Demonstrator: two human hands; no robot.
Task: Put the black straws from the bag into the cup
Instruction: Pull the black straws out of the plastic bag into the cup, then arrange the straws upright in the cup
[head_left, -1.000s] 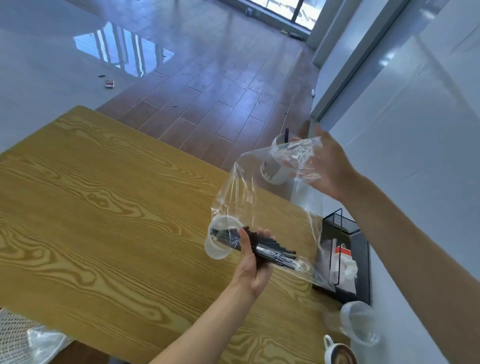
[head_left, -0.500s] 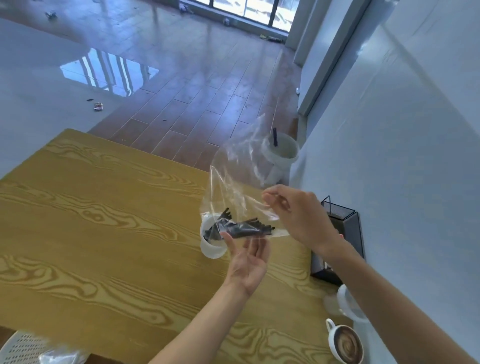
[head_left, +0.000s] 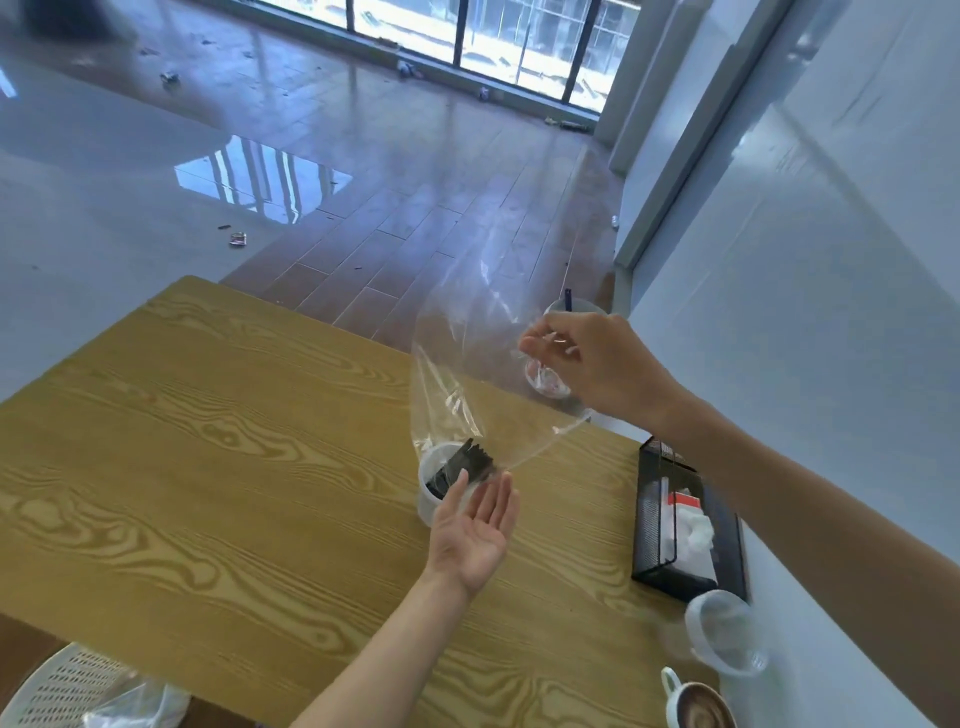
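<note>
Tipping step in hand: clear thin plastic bag (head_left: 467, 374) held upended over small white round cup (head_left: 441, 493) on yellow wood-grain table (head_left: 208, 467). Bundle of short black straws (head_left: 460, 467) sliding out of bag mouth, lower ends inside the cup, upper ends poking above the rim, tilted. Hard to tell if every straw is clear of the plastic.

Right hand (head_left: 597, 364) raised above and right of the cup, pinched shut on the bag's upper end, film stretched taut down toward the cup rim. Left hand (head_left: 478, 530) just near side of the cup, palm up, spread wide, gripping nothing; fingertips (head_left: 457, 488) touching or nearly touching the cup rim and bag mouth, cannot tell which. Straws just beyond those fingertips, well below the right hand.

Task judged nearly done. Next move likely: lift or shake the bag to free the last straws, then pull film clear of the cup. Calls for a steady cup; light cup could tip if film drags the bundle sideways. Left hand well placed to brace it.

Also around the cup: black wire-mesh box (head_left: 685, 525) to the right, second white cup with dark straw (head_left: 569, 317) behind the bag at far edge, clear plastic cup (head_left: 727, 639) and latte mug (head_left: 698, 706) near right.
</note>
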